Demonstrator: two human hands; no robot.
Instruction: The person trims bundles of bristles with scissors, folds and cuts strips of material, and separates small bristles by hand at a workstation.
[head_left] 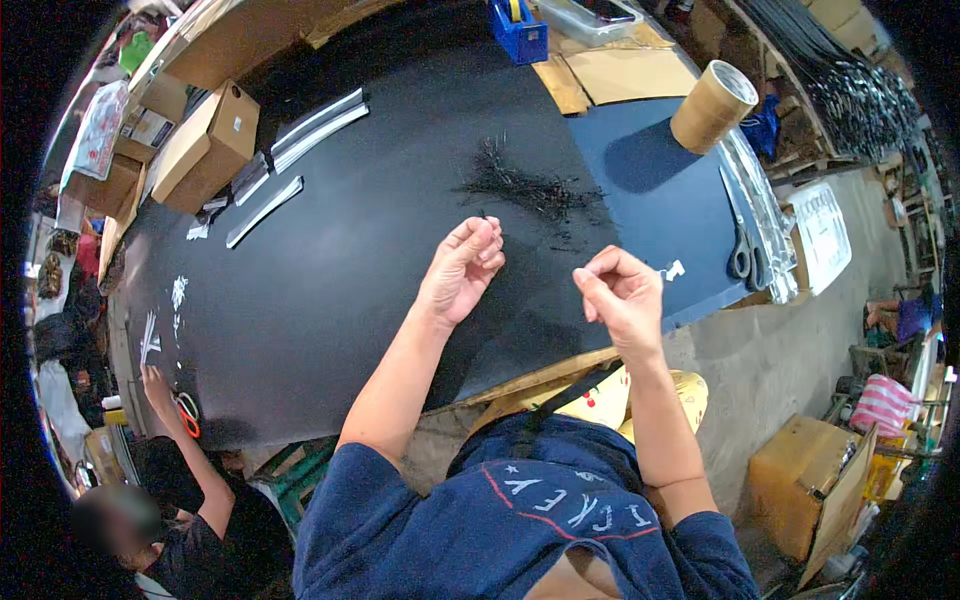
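Observation:
Both of my hands are raised above the black tabletop [330, 200], a short gap between them. My left hand [462, 270] is closed with its fingertips pressed together; a tiny dark tip shows above the fingers, too small to name. My right hand [625, 300] is also closed in a pinch, thumb against forefinger, and whatever it may hold cannot be made out. Just beyond them lies a loose tangled pile of thin black strands [535, 192], some scattered at its edges. A small white piece [674, 270] lies right of my right hand.
A brown tape roll [705, 115], scissors [742, 240] and a blue tape dispenser [518, 35] are on the right and far side. White strips [320, 135] and a cardboard box [208, 145] lie left. A co-worker's hand [160, 390] reaches strips at lower left, near orange-handled scissors [188, 415].

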